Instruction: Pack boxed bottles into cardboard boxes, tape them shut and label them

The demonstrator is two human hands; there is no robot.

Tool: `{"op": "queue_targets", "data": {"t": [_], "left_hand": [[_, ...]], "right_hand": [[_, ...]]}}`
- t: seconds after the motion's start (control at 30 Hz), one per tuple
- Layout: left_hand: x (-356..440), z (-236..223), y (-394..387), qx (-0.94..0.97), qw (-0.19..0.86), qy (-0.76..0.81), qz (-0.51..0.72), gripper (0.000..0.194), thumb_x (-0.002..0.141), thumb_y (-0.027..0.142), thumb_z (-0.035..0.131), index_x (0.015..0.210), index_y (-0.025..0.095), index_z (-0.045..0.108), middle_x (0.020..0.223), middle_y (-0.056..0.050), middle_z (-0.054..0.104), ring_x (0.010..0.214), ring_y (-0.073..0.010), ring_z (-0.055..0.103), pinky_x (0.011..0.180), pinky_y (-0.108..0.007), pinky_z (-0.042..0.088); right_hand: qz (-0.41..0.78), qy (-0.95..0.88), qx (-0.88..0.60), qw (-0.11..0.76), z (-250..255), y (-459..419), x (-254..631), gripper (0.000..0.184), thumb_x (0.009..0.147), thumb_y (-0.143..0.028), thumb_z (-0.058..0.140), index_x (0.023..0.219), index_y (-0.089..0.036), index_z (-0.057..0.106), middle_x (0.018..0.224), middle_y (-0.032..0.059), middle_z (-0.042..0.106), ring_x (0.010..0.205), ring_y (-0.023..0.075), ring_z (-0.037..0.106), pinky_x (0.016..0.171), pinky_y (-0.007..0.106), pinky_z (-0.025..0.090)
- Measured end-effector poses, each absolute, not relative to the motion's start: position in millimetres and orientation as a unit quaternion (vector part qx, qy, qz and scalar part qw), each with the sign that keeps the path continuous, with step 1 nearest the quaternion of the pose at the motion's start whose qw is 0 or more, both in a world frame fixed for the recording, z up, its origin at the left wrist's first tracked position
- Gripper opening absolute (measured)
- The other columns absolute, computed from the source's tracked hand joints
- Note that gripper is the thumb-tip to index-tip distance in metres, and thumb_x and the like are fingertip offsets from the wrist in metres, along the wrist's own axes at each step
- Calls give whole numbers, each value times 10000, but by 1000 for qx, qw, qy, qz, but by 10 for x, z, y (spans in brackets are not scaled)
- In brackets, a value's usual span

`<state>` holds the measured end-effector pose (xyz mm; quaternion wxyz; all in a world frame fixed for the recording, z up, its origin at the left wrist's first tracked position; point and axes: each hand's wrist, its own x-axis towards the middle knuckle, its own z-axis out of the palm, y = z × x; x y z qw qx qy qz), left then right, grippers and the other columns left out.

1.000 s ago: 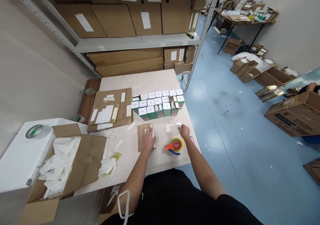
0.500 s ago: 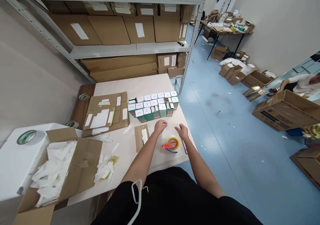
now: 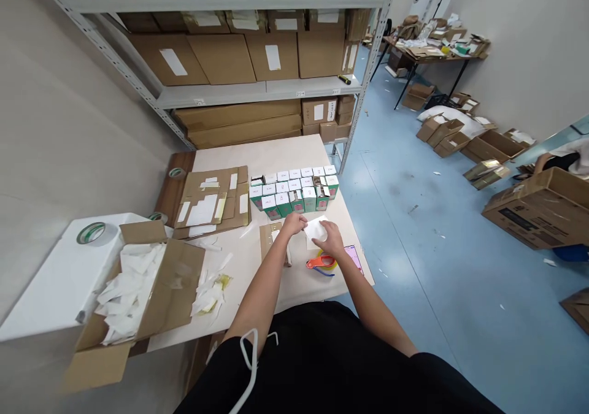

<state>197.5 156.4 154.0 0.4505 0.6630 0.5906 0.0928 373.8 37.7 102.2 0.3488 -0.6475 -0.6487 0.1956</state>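
Observation:
A small sheet of white paper [image 3: 315, 228] is held between my two hands above the table. My left hand [image 3: 293, 224] pinches its left edge, and my right hand [image 3: 330, 241] grips the right side with thumb and fingers. Just below lies an orange tape dispenser [image 3: 321, 260] with a yellow roll and a blue handle. Partly covered by my left forearm, a flat piece of brown cardboard [image 3: 267, 237] with a white strip rests on the table. Beyond my hands stand rows of small green-and-white boxes [image 3: 294, 200], a few with raised flaps.
Flattened cardboard [image 3: 212, 202] lies left of the boxes. An open carton [image 3: 172, 285] full of white paper scraps stands at the left, near loose scraps [image 3: 209, 294]. A phone [image 3: 353, 259] lies at the table's right edge. Behind is a shelf [image 3: 257, 93] of cartons; another person is partly visible far right.
My left hand left the cardboard and moved right to the paper. The paper has been lifted and tilted between both hands. The camera view has shifted slightly.

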Motion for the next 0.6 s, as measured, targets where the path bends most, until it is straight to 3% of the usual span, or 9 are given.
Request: {"op": "queue_targets", "data": {"t": [0.07, 0.2, 0.3, 0.37, 0.47, 0.6], "left_hand": [[1978, 1586, 1551, 645, 458, 603, 98, 159, 714, 180, 810, 872, 165, 793, 643, -24, 731, 667, -191, 716, 696, -272, 534], [2027, 1646, 1513, 594, 526, 590, 152, 315, 750, 262, 813, 1035, 133, 772, 618, -22, 709, 628, -180, 698, 654, -267, 532], [2067, 1656, 1491, 583, 564, 544, 216, 408, 849, 363, 731, 1177, 121, 733, 745, -58, 751, 657, -173, 704, 682, -277, 553], [2084, 1645, 1478, 604, 541, 534, 240, 413, 894, 369, 656, 1229, 136, 720, 950, -97, 782, 685, -161, 708, 736, -292, 566], [2118, 1600, 1453, 658, 492, 524, 223, 486, 833, 268, 662, 1307, 169, 705, 1227, -119, 743, 736, -155, 699, 805, -304, 565], [2208, 1489, 1408, 717, 503, 458, 153, 643, 705, 192, 686, 1348, 207, 697, 1159, -88, 766, 830, -193, 676, 802, -300, 553]], "right_hand": [[219, -673, -622, 335, 1067, 390, 3654, 658, 758, -433, 801, 1356, -215, 635, 1399, 143, 631, 1285, 333, 566, 1082, 465, 469], [237, -629, -653, 349, 1113, 413, 3551, 267, 939, -372, 575, 1102, -226, 727, 1142, 109, 746, 999, 263, 676, 887, 376, 508], [263, -560, -682, 391, 1145, 430, 3602, 294, 976, -391, 485, 825, -234, 682, 804, 56, 712, 730, 210, 621, 715, 314, 464], [303, -500, -687, 431, 1177, 438, 3693, 323, 930, -472, 558, 709, -240, 597, 646, 2, 611, 617, 178, 532, 631, 289, 423], [382, -416, -658, 498, 1242, 442, 3849, 373, 806, -542, 700, 660, -242, 534, 570, -48, 522, 575, 149, 471, 588, 273, 416], [484, -349, -568, 566, 1321, 428, 3979, 356, 705, -529, 807, 762, -209, 661, 693, -12, 649, 684, 169, 593, 708, 301, 520]]}}
